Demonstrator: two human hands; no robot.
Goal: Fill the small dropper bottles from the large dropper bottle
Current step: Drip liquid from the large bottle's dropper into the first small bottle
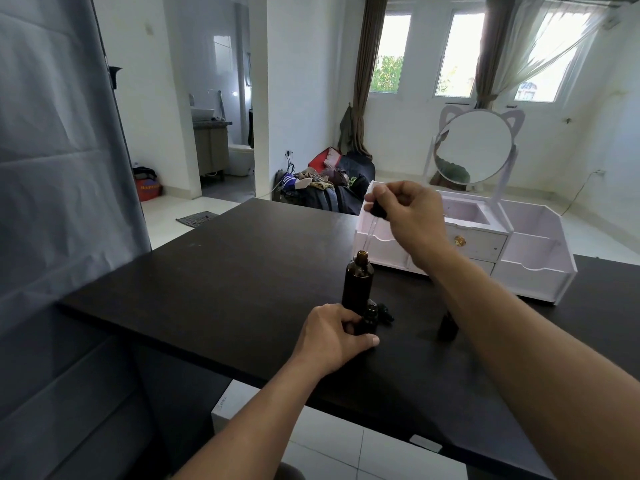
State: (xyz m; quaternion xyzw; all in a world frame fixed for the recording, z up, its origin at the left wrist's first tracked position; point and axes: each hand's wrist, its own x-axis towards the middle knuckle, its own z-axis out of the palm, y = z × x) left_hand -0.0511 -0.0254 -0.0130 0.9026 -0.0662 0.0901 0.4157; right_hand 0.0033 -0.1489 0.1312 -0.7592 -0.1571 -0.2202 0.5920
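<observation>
The dark table (214,271) ran from a near edge just in front of the person to a far edge toward the room, and its left edge lay beside a grey cloth backdrop (52,168). A broad stretch of bare tabletop lay to the left of the bottles. On the right, a white organizer (533,271) with a round mirror (474,147) stood on the far right part of the table, close behind the right arm, so room on that side was tighter.

The large bottle (357,282) stood upright near the middle of the table, dark brown, its neck uncapped; what it held could not be made out through the dark glass. Just in front of it stood a small bottle (367,322), also open at the top, contents not visible. A black dropper cap (385,312) lay on the table just to its right. Another small bottle (448,325) stood further right, partly hidden by the right forearm.

The left hand (332,336) gripped the small bottle, fingers and thumb curled round its lower body. The right hand (410,213) pinched the black bulb of the dropper (373,220) between thumb and fingers, holding it above the large bottle. The glass tube slanted down, its tip just over that bottle's mouth.
</observation>
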